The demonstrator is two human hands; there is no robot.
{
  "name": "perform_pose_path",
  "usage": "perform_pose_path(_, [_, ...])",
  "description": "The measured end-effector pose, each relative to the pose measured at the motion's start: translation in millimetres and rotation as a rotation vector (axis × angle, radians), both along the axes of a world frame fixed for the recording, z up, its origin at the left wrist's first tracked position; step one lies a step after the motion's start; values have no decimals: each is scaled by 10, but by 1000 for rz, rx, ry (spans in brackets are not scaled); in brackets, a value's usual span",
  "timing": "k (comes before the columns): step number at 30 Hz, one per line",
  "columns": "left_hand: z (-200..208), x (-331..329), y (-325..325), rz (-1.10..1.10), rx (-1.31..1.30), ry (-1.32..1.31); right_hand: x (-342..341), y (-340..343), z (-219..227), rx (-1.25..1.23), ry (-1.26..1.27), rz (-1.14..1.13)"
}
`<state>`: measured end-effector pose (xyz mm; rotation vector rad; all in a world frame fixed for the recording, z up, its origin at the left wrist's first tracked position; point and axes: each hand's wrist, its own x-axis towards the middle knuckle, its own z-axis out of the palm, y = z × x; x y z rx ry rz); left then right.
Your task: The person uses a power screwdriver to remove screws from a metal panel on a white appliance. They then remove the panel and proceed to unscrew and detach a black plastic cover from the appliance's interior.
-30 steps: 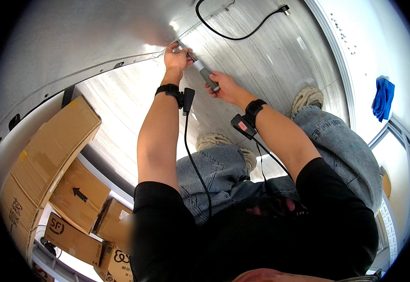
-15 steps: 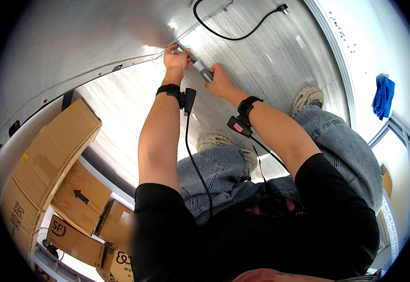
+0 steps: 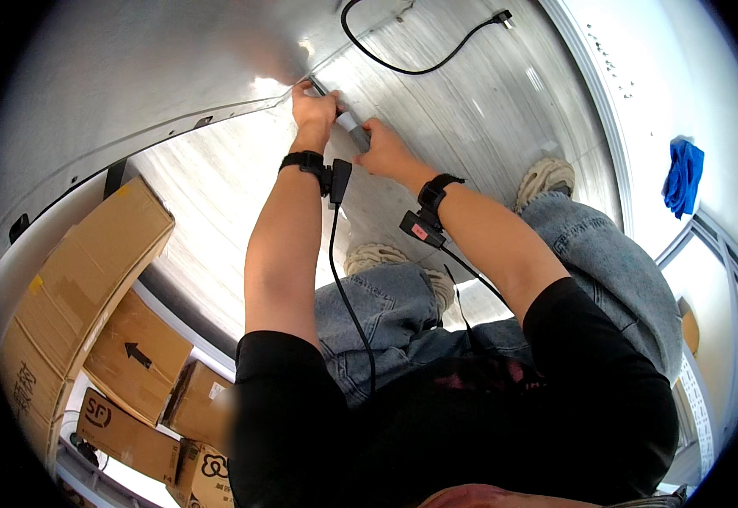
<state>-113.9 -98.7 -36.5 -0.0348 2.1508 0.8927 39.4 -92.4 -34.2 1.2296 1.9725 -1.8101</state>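
- Pale wood-grain floor spreads under the work.
- Shiny metal panel fills the upper left, its lower edge running slantwise along the floor.
- Large cardboard box lies at the left, well apart from the hands.
- Right hand: fingers clamped around the grey handle of a screwdriver, at its near end.
- Left hand: further forward, fingers curled beside the shaft and nearer the tip; whether they pinch it, I cannot tell.
- Screwdriver: between both hands, its long axis slanting from the right palm forward and leftward.
- Slim shaft: points at the panel's lower edge; contact there is too small to tell.
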Motion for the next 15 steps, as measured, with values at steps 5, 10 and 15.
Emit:
perform_pose_path(5, [-31,-62,-31,69,55,-71,137,205,47,-1073,142,-296])
perform_pose_path(10, [14,-44,-26,56,53,-61,50,166,80,-551,24,-213])
perform_pose_path(15, [11,-94,-17,5,-5,-37,45,62,-30,-161,37,-136])
